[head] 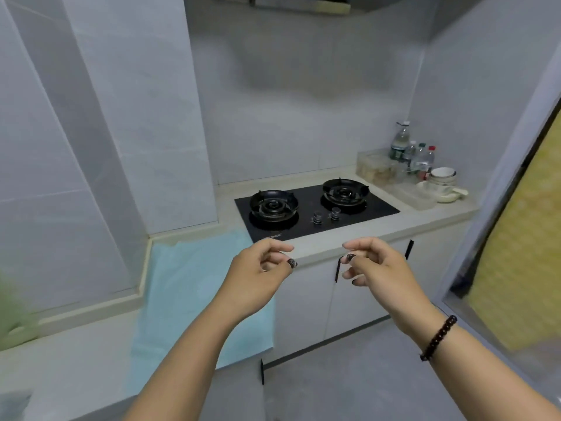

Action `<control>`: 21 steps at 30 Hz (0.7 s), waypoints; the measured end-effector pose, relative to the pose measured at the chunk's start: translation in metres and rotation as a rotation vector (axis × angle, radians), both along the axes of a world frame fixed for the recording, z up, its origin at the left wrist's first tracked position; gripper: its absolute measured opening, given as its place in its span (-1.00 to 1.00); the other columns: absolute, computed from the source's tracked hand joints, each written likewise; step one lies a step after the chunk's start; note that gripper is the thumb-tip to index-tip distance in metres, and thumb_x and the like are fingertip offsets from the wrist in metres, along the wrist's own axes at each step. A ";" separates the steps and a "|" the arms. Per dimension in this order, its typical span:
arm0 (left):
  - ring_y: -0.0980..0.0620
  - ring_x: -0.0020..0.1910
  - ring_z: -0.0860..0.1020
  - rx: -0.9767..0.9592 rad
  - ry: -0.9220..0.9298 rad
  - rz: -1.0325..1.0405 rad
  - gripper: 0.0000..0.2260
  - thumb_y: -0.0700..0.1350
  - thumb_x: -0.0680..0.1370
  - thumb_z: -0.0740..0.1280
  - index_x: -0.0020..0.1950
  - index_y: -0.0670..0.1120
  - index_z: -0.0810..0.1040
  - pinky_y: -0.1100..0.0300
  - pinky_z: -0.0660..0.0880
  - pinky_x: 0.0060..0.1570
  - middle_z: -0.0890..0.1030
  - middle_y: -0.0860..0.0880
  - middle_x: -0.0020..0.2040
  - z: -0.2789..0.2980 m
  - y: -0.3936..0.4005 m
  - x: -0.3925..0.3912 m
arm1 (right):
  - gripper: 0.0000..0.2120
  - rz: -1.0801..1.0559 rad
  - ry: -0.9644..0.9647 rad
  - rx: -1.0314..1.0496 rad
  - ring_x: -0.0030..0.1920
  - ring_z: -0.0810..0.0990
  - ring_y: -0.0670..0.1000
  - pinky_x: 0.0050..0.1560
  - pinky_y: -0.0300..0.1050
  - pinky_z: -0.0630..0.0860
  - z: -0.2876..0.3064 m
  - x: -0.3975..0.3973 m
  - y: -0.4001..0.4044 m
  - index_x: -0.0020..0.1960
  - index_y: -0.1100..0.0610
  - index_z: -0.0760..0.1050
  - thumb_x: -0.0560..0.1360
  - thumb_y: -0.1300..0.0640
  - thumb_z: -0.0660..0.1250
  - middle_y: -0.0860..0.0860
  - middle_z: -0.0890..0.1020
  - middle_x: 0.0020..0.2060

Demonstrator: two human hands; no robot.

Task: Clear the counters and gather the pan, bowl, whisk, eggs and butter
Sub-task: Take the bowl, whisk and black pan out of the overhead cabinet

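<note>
My left hand [261,268] and my right hand [376,265] hover side by side in front of the counter edge, fingers loosely curled, holding nothing. White stacked bowls [443,177] stand at the counter's far right corner beside a white ladle-like dish [452,196]. No pan, whisk, eggs or butter show in this view. A black two-burner gas stove [315,208] is set into the beige counter [425,220], and both burners are bare.
Several bottles [413,153] and clear plastic containers [379,168] crowd the back right corner. A light blue cloth [194,287] drapes over the left counter. Something green and blurred [15,311] sits far left. White cabinet doors [306,302] lie below; a door frame [516,208] rises at right.
</note>
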State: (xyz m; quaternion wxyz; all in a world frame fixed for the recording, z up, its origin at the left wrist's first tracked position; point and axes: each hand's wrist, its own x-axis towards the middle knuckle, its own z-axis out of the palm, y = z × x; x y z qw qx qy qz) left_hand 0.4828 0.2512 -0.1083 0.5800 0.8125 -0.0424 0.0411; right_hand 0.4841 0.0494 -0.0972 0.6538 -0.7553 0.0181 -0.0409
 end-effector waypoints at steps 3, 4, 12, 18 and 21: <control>-0.11 -0.04 0.65 -0.003 -0.010 -0.057 -0.82 -0.19 0.52 0.39 -0.01 0.10 0.61 0.02 0.56 0.09 0.69 -0.03 -0.09 0.006 -0.022 0.041 | -0.78 -0.032 -0.017 -0.001 -0.34 0.59 -0.06 -0.24 -0.19 0.46 0.007 0.032 -0.020 0.00 0.13 0.53 0.52 0.37 0.19 0.03 0.62 -0.20; -0.11 -0.04 0.65 -0.005 -0.013 -0.072 -0.82 -0.20 0.52 0.39 -0.01 0.09 0.61 0.01 0.56 0.11 0.69 -0.02 -0.10 0.008 -0.033 0.057 | -0.78 -0.045 -0.028 -0.009 -0.34 0.59 -0.06 -0.24 -0.20 0.47 0.009 0.045 -0.030 -0.02 0.11 0.53 0.52 0.37 0.20 0.03 0.62 -0.20; -0.01 -0.07 0.67 -0.012 -0.066 -0.146 -0.83 -0.22 0.51 0.40 0.00 0.04 0.62 0.05 0.56 0.14 0.71 -0.01 -0.13 0.029 -0.133 0.163 | -0.80 -0.108 -0.089 -0.062 -0.32 0.61 -0.09 -0.27 -0.24 0.48 0.030 0.143 -0.139 -0.01 0.10 0.54 0.53 0.33 0.21 0.03 0.64 -0.17; -0.04 -0.05 0.67 -0.070 -0.133 -0.133 -0.85 -0.18 0.51 0.41 0.00 0.06 0.62 0.05 0.55 0.11 0.71 0.00 -0.12 0.057 -0.231 0.248 | -0.81 -0.103 -0.143 -0.124 -0.32 0.62 -0.06 -0.24 -0.19 0.49 0.064 0.219 -0.240 -0.05 0.07 0.54 0.53 0.33 0.23 0.03 0.65 -0.18; -0.07 -0.01 0.65 -0.085 -0.153 -0.151 -0.85 -0.19 0.53 0.39 0.01 0.05 0.61 0.15 0.55 0.09 0.70 0.00 -0.10 0.073 -0.276 0.283 | -0.81 -0.080 -0.193 -0.180 -0.36 0.62 -0.10 -0.23 -0.19 0.48 0.087 0.253 -0.282 -0.03 0.09 0.54 0.52 0.34 0.24 0.06 0.64 -0.16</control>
